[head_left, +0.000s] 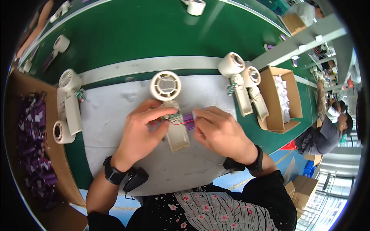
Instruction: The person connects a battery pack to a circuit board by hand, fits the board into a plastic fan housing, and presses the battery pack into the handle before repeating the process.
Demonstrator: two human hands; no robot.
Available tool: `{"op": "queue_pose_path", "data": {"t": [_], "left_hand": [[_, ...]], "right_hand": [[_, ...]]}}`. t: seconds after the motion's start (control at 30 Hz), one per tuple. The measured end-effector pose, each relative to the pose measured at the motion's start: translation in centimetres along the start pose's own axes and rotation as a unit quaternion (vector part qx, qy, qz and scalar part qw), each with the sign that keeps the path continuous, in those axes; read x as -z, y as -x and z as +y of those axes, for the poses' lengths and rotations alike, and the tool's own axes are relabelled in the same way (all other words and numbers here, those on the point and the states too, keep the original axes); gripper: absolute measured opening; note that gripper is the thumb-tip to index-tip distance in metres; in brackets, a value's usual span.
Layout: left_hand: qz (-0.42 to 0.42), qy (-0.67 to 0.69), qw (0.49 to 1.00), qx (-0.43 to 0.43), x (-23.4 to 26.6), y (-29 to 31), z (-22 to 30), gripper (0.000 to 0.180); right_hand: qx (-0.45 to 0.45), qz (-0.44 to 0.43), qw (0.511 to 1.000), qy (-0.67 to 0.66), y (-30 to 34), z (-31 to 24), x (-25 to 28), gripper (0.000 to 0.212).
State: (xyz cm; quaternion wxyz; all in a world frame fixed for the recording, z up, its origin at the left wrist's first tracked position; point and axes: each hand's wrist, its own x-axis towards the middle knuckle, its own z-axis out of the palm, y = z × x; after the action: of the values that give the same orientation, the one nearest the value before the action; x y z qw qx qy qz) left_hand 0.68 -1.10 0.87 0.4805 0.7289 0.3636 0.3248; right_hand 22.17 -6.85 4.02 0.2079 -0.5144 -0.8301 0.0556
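Observation:
In front of me, on a pale grey cloth, lies a cream-white handheld fan housing (177, 139) with its round slotted head (165, 85) pointing away. A small green circuit board (172, 116) sits at the top of its open handle, and thin red and dark wires run from there toward the right. My left hand (143, 129) is closed about the board, index finger and thumb on either side of it. Between the fingers of my right hand (219, 130) is a purple battery pack (188, 121), held just right of the handle; a white piece shows by the fingertips.
A carton of purple battery packs (36, 142) stands at the left, beside more fan housings (72, 111). Further housings (241, 94) lie at the right, next to a carton of white pieces (283, 98). Beyond a metal rail runs a green belt (154, 34) carrying fan parts. Other people sit far right.

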Motion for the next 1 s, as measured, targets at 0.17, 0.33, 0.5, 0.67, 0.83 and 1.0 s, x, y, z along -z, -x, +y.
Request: {"op": "queue_pose_path", "data": {"t": [0.17,0.33,0.5,0.67,0.83,1.0], "left_hand": [[0.010,-0.010,1.000,0.005,-0.2,0.0,-0.1,0.036],[0.001,-0.003,1.000,0.006,-0.2,-0.1,-0.1,0.038],[0.000,-0.003,1.000,0.019,-0.1,0.1,-0.1,0.039],[-0.013,-0.013,1.000,0.011,0.1,0.0,-0.1,0.038],[-0.005,0.002,1.000,0.013,0.0,0.1,0.0,0.038],[-0.004,0.001,1.000,0.011,0.0,-0.1,0.1,0.037]], "right_hand": [[-0.002,-0.032,0.998,-0.058,0.1,1.1,0.6,0.012],[-0.004,-0.030,0.994,-0.105,0.3,1.6,0.6,0.014],[-0.011,-0.013,0.992,-0.122,0.3,1.6,0.4,0.012],[-0.002,-0.014,0.996,-0.088,0.4,1.2,0.2,0.010],[-0.002,-0.045,0.999,-0.028,0.4,0.7,-0.3,0.010],[0.004,-0.035,0.999,0.003,0.3,0.6,-1.1,0.015]]}}
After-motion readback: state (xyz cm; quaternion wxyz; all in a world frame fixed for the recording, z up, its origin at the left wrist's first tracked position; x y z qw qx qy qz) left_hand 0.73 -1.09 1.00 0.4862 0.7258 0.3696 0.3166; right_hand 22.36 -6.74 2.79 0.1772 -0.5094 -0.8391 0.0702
